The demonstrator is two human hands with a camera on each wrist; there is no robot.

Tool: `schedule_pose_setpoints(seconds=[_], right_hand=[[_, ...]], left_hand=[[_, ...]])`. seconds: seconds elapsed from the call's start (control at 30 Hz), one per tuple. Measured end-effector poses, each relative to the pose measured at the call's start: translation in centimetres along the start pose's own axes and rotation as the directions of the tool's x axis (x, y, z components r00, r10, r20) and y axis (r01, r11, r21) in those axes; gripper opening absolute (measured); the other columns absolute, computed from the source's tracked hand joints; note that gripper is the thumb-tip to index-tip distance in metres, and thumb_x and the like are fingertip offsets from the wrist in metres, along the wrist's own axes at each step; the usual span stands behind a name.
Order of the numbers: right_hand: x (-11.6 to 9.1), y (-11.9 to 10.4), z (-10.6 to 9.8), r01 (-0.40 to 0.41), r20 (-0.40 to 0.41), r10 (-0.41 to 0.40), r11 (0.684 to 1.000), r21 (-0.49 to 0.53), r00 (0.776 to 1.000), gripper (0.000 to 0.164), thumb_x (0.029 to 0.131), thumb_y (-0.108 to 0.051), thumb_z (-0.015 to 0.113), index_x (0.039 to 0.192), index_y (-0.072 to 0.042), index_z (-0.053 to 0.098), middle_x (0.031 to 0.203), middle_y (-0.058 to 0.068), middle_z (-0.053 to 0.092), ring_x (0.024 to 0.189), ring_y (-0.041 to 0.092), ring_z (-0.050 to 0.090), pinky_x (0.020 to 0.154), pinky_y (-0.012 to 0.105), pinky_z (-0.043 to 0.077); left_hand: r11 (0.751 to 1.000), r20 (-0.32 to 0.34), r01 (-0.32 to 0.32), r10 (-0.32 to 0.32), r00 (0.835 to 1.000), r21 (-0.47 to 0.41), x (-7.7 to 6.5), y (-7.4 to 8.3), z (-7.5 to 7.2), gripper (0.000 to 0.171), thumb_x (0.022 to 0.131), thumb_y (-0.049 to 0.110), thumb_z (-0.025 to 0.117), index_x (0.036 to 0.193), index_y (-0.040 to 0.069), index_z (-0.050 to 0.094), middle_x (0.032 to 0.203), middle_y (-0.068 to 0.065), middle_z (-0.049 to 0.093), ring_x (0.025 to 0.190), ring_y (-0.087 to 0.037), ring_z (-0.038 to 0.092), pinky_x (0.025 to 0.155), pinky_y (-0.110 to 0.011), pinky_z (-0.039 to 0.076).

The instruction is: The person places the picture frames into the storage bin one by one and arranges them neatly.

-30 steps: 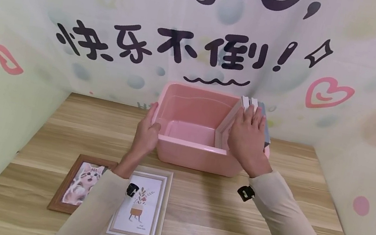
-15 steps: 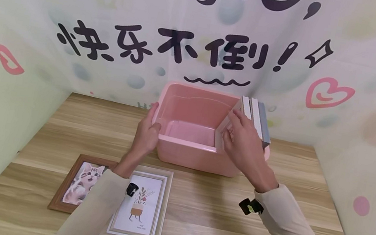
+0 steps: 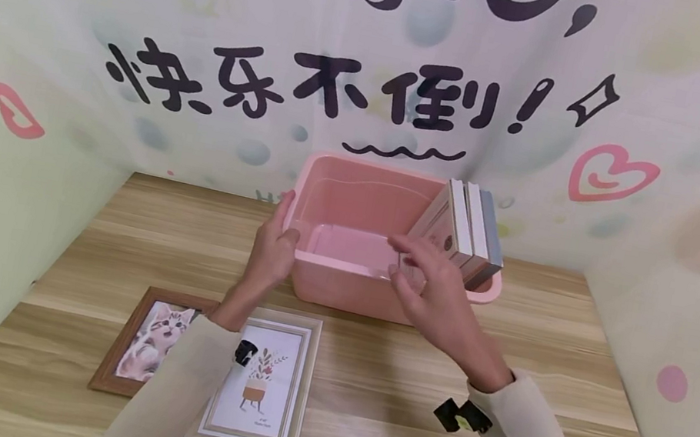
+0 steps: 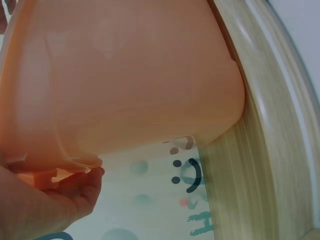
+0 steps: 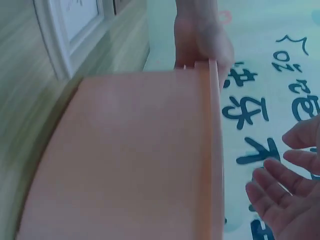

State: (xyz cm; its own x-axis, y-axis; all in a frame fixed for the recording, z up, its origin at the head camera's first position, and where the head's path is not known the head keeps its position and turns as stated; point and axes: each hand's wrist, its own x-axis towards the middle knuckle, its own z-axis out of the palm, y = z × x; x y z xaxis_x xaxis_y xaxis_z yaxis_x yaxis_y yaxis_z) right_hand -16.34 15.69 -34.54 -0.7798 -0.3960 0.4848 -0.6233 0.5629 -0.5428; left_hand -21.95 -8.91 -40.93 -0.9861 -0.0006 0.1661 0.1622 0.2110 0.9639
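head alone: books (image 3: 471,224) in pink bin (image 3: 348,288)

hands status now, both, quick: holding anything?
Left hand: holding the bin by its left end.
Right hand: open, holding nothing, by the bin's front rim.

Black lettering (image 3: 332,82) on pale backdrop (image 3: 208,147) behind wood-grain table (image 3: 379,411)

Centre of the head view, a plain pink basin (image 3: 351,289); right of centre, book-like blocks (image 3: 473,221) edged white and grey-blue. Lower left, a brown picture frame (image 3: 126,339) beside a beige-gold frame (image 3: 303,390). Table (image 3: 386,412): streaked tan wood. Backdrop (image 3: 232,10): pale, black-lettered, pastel-dotted.
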Motion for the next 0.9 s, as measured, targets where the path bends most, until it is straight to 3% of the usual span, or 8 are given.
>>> schedule_pose_setpoints(seconds=[0.13, 0.43, 0.63, 0.77, 0.9], right_hand=[[-0.7, -0.3, 1.2, 0.037, 0.063, -0.043, 0.996, 0.084, 0.997, 0.038, 0.090, 0.002, 0.063, 0.128, 0.001, 0.061, 0.122, 0.017, 0.067, 0.109, 0.029, 0.065, 0.091, 0.037, 0.057], [-1.7, -0.1, 4.1, -0.023, 0.211, -0.016, 0.984, 0.177, 0.977, 0.035, 0.093, -0.002, 0.062, 0.128, 0.000, 0.062, 0.124, 0.012, 0.066, 0.111, 0.023, 0.065, 0.090, 0.031, 0.057], [-2.2, 0.3, 6.3, -0.088, 0.329, 0.015, 0.974, 0.208, 0.944, 0.038, 0.095, -0.005, 0.062, 0.132, 0.002, 0.058, 0.128, 0.017, 0.064, 0.110, 0.028, 0.066, 0.094, 0.035, 0.056], [-2.7, 0.8, 8.0, -0.129, 0.394, 0.048, 0.975, 0.181, 0.918, 0.041, 0.095, -0.009, 0.063, 0.133, 0.002, 0.057, 0.131, 0.017, 0.062, 0.118, 0.031, 0.062, 0.101, 0.043, 0.051], [-3.0, 1.3, 9.9, -0.129, 0.433, 0.054, 0.981, 0.146, 0.900, 0.045, 0.094, -0.013, 0.064, 0.137, -0.001, 0.055, 0.136, 0.016, 0.059, 0.124, 0.030, 0.058, 0.105, 0.044, 0.047]], left_hand=[[1.000, -0.001, 0.001, -0.001, 1.000, 0.001, 0.0, 0.1, 0.0, 0.065, 0.097, -0.002, 0.033, 0.159, 0.010, 0.017, 0.164, -0.010, 0.023, 0.143, -0.032, 0.034, 0.115, -0.051, 0.033], [1.000, 0.007, 0.010, -0.010, 1.000, -0.002, -0.2, 0.2, 0.0, 0.065, 0.098, 0.000, 0.033, 0.159, 0.011, 0.016, 0.164, -0.009, 0.022, 0.140, -0.036, 0.038, 0.111, -0.053, 0.037], [1.000, 0.000, 0.014, -0.014, 1.000, 0.002, -0.1, 0.2, 0.0, 0.065, 0.097, -0.001, 0.033, 0.159, 0.012, 0.018, 0.163, -0.011, 0.023, 0.136, -0.038, 0.041, 0.111, -0.053, 0.038], [1.000, -0.005, 0.019, -0.019, 1.000, 0.008, -0.1, 0.2, 0.0, 0.065, 0.097, 0.000, 0.033, 0.159, 0.012, 0.018, 0.164, -0.011, 0.022, 0.138, -0.036, 0.039, 0.114, -0.051, 0.035], [1.000, -0.012, 0.012, -0.012, 1.000, 0.016, -0.1, 0.3, 0.0, 0.065, 0.097, -0.001, 0.034, 0.159, 0.009, 0.019, 0.163, -0.012, 0.022, 0.140, -0.035, 0.037, 0.117, -0.050, 0.031]])
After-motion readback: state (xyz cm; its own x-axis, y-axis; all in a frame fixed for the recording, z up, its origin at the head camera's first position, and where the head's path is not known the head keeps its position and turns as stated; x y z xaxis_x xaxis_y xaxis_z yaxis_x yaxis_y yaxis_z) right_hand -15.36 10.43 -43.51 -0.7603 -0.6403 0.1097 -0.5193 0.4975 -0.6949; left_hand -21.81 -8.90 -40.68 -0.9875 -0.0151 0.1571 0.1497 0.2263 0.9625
